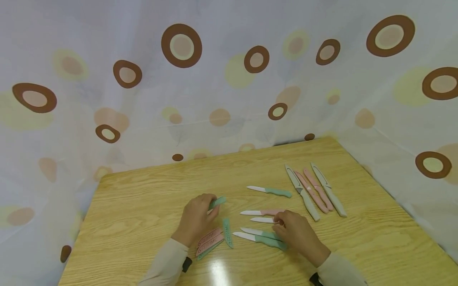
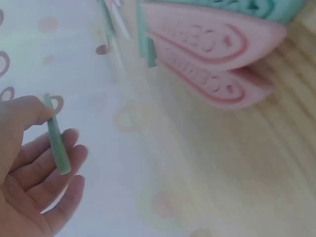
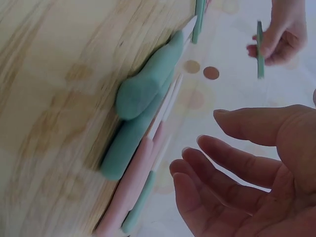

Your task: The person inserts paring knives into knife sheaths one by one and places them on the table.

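My left hand [image 1: 196, 217] pinches a green knife sheath [image 1: 217, 202] between thumb and fingers, above the table. In the left wrist view the sheath [image 2: 58, 143] is seen narrow edge on. Below that hand, two pink sheaths [image 1: 209, 239] and a green one overlap, and another green sheath [image 1: 228, 233] lies beside them. My right hand [image 1: 298, 232] hovers by the bare knives, its fingers loosely bent and holding nothing in the right wrist view. Near it are two pink-handled knives [image 1: 269, 212] and two green-handled knives [image 1: 270, 241] with white blades.
A further green-handled knife [image 1: 278, 192] lies farther back. To the right, two beige knives [image 1: 309, 205] and two pink knives [image 1: 323, 197] lie side by side, seemingly sheathed. A patterned curtain [image 1: 214, 95] hangs behind the wooden table [image 1: 150, 190].
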### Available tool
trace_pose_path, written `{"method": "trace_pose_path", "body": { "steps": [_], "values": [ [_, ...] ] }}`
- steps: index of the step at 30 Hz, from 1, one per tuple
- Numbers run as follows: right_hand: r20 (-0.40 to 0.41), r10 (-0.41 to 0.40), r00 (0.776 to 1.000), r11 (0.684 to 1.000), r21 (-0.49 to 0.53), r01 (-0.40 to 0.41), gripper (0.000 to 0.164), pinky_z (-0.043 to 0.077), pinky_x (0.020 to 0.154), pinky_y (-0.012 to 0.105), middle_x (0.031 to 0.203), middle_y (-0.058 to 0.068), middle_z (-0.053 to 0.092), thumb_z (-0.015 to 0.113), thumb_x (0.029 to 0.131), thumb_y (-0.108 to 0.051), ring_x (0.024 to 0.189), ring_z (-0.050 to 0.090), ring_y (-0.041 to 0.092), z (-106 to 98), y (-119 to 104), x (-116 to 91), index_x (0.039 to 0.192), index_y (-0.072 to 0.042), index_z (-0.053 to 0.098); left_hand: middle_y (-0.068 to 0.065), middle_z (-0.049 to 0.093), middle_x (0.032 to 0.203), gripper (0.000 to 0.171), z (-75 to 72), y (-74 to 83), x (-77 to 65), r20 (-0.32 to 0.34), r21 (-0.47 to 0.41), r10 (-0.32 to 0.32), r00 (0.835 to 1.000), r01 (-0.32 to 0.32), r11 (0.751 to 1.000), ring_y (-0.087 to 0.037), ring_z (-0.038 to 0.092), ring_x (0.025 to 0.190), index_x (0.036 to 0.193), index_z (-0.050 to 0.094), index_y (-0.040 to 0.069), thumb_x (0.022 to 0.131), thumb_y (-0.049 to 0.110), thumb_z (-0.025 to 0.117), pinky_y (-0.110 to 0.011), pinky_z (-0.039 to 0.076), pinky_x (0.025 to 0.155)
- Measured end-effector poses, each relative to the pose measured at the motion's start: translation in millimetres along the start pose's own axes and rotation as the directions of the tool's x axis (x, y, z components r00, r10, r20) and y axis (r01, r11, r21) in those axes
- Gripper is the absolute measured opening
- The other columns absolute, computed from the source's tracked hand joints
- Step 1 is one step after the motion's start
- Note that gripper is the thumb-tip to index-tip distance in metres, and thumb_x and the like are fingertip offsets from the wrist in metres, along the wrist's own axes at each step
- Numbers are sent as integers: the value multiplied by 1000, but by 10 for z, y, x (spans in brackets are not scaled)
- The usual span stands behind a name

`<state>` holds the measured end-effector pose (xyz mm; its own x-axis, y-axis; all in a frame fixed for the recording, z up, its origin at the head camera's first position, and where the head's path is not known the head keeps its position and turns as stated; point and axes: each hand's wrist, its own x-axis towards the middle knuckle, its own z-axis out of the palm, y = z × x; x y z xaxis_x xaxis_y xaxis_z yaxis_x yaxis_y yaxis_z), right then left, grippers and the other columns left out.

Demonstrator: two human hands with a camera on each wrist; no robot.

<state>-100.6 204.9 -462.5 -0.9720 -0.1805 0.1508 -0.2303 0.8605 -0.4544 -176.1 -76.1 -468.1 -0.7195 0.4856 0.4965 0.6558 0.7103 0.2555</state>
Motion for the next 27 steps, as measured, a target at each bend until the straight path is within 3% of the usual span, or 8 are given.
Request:
{"method": "trace_pose_path", "body": {
  "steps": [3, 6, 11, 20, 27],
  "values": [
    [30, -21, 999, 1000, -8, 21, 8, 48, 59, 25, 75, -4, 57, 70, 79, -11, 66, 50, 8, 14, -59, -7, 85, -6, 67, -6, 65, 94, 23, -70, -3, 42, -82, 7, 71, 994, -71, 997, -16, 61, 82, 100, 62, 3, 83, 15, 70, -24, 52, 69],
    [29, -69, 997, 997, -20, 70, 9, 48, 60, 24, 75, -3, 57, 72, 78, -10, 65, 50, 8, 46, -97, -14, 84, -5, 67, -6, 64, 96, 23, -134, -3, 63, -112, -2, 91, 989, -92, 996, -16, 59, 85, 102, 63, 3, 83, 13, 70, -25, 51, 71],
    [33, -152, 988, 986, -57, 154, 13, 50, 61, 23, 77, -1, 59, 75, 73, -10, 67, 55, 10, 117, -133, -53, 81, -6, 66, -6, 64, 98, 23, -185, -2, 57, -98, -10, 97, 990, -99, 995, -15, 59, 86, 104, 63, 3, 83, 11, 69, -24, 50, 72],
    [87, -170, 982, 974, -138, 181, 11, 45, 55, 22, 68, -4, 49, 75, 73, -9, 59, 45, 8, 294, -183, -86, 71, -6, 64, -6, 65, 96, 22, -131, -2, 6, -71, -45, 107, 992, -110, 993, -15, 60, 85, 100, 65, 3, 81, 10, 71, -25, 51, 72],
    [139, -190, 972, 971, -118, 207, 14, 43, 52, 24, 66, -3, 48, 71, 77, -6, 56, 43, 8, 368, -186, -138, 69, -6, 60, -4, 65, 93, 20, -106, -14, -21, -57, -46, 130, 990, -133, 990, -12, 59, 81, 99, 64, 3, 82, 11, 70, -23, 50, 69]
  ]
}}
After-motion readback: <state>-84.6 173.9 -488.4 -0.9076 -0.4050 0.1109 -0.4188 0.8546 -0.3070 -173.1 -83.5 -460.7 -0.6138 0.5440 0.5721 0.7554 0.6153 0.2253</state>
